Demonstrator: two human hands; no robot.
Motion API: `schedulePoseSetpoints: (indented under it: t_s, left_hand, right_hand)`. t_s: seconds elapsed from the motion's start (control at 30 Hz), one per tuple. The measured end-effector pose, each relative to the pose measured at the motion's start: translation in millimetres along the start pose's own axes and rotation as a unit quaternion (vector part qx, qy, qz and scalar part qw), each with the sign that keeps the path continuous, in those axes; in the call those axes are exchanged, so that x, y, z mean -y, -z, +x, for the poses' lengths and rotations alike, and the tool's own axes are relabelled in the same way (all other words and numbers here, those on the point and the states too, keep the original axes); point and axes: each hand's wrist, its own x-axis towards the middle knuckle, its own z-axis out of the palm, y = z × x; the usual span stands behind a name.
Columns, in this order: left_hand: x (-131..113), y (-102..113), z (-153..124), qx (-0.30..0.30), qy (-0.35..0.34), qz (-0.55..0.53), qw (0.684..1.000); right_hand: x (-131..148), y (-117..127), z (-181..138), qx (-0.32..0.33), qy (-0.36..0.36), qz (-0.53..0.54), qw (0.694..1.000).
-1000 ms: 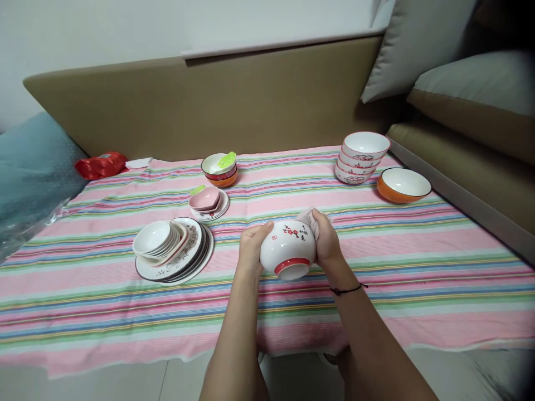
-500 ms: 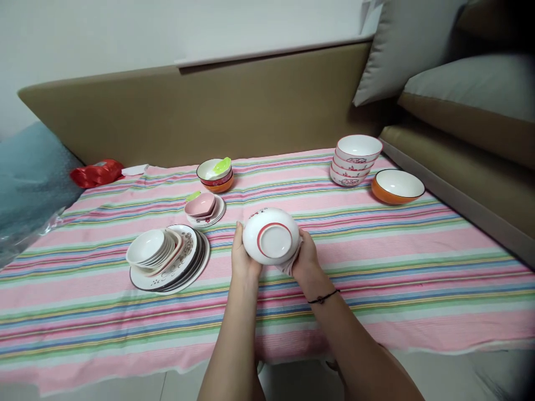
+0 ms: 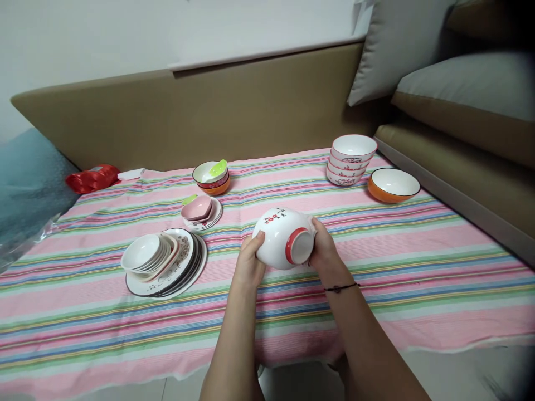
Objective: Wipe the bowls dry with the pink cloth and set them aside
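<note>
A white bowl (image 3: 271, 245) with a red foot ring and red flower marks is held tilted above the striped cloth, its base turned toward me and to the right. My left hand (image 3: 251, 259) grips its left side, thumb on the outer wall. At the right rim, my right hand (image 3: 324, 245) is closed on a pale wiping cloth (image 3: 311, 219) pressed to the bowl. Only a bit of that cloth shows, and most right fingers are hidden behind the bowl.
Several matching bowls (image 3: 350, 161) are stacked at the back right, beside an orange bowl (image 3: 393, 186). Stacked plates and small bowls (image 3: 161, 264) stand left. Behind them are a pink dish (image 3: 196, 208) on small plates and more bowls (image 3: 212, 181). A red bundle (image 3: 92, 178) lies far left.
The bowl has turned in my hands: its foot ring now faces more to the right and the flower marks show more. My right hand has moved slightly right and up.
</note>
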Motion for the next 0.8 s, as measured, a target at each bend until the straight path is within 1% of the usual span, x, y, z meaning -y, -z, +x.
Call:
schedulePoseSetpoints:
  t_s: [0.1, 0.13, 0.17, 0.2, 0.23, 0.27, 0.3, 0.33, 0.37, 0.4, 0.43, 0.47, 0.5, 0.57, 0.6, 0.63, 0.7, 0.77, 0.8]
  left_hand:
    - [3, 2, -1, -0.010, 0.015, 0.080, 0.997]
    - [5, 1, -1, -0.014, 0.020, 0.099, 0.995]
    - [6, 0, 0, -0.021, 0.021, 0.107, 0.994]
    - [7, -1, 1, -0.031, 0.016, 0.101, 0.994]
    - [7, -3, 2, -0.043, 0.007, 0.081, 0.996]
    - [6, -4, 4, -0.056, -0.003, 0.054, 0.997]
    - [5, -6, 5, -0.067, -0.012, 0.027, 0.997]
    - [3, -7, 5, -0.074, -0.015, 0.007, 0.997]
    - [1, -8, 5, -0.078, -0.014, -0.004, 0.997]
    - [-1, -8, 5, -0.082, -0.011, -0.006, 0.997]
    - [-3, -8, 4, -0.083, -0.006, -0.001, 0.996]
    - [-4, -7, 4, -0.083, -0.001, 0.005, 0.997]
    - [-5, -7, 3, -0.080, 0.005, 0.012, 0.997]
    - [-7, -6, 1, -0.067, 0.020, 0.022, 0.997]
    - [-7, -5, 0, -0.060, 0.025, 0.027, 0.998]
    - [-7, -5, 0, -0.056, 0.027, 0.031, 0.998]
    - [-7, -4, 0, -0.052, 0.024, 0.037, 0.998]
    - [-6, -4, 1, -0.050, 0.020, 0.038, 0.998]
    - [-6, -3, 2, -0.053, 0.016, 0.037, 0.998]
  right_hand:
    - [4, -4, -6, -0.004, 0.110, -0.048, 0.993]
    - [4, -5, -9, 0.012, 0.155, -0.089, 0.984]
    - [4, -6, -13, 0.046, 0.209, -0.145, 0.966]
    - [5, -7, -17, 0.093, 0.271, -0.209, 0.935]
    - [5, -7, -22, 0.145, 0.335, -0.273, 0.890]
    - [5, -8, -26, 0.192, 0.393, -0.331, 0.836]
    - [5, -8, -30, 0.229, 0.437, -0.378, 0.783]
    - [5, -8, -33, 0.258, 0.464, -0.414, 0.739]
    - [5, -8, -36, 0.281, 0.477, -0.441, 0.706]
    - [4, -8, -36, 0.298, 0.478, -0.457, 0.688]
    - [3, -8, -36, 0.303, 0.474, -0.462, 0.686]
    - [1, -8, -34, 0.293, 0.462, -0.455, 0.702]
    - [-2, -8, -30, 0.267, 0.444, -0.434, 0.737]
    - [-8, -8, -21, 0.201, 0.381, -0.359, 0.828]
    - [-11, -9, -17, 0.175, 0.342, -0.313, 0.869]
    - [-13, -9, -12, 0.156, 0.300, -0.266, 0.903]
    - [-15, -8, -6, 0.140, 0.210, -0.180, 0.951]
    - [-15, -8, -4, 0.123, 0.112, -0.119, 0.979]
    - [-14, -8, -4, 0.116, 0.069, -0.102, 0.986]
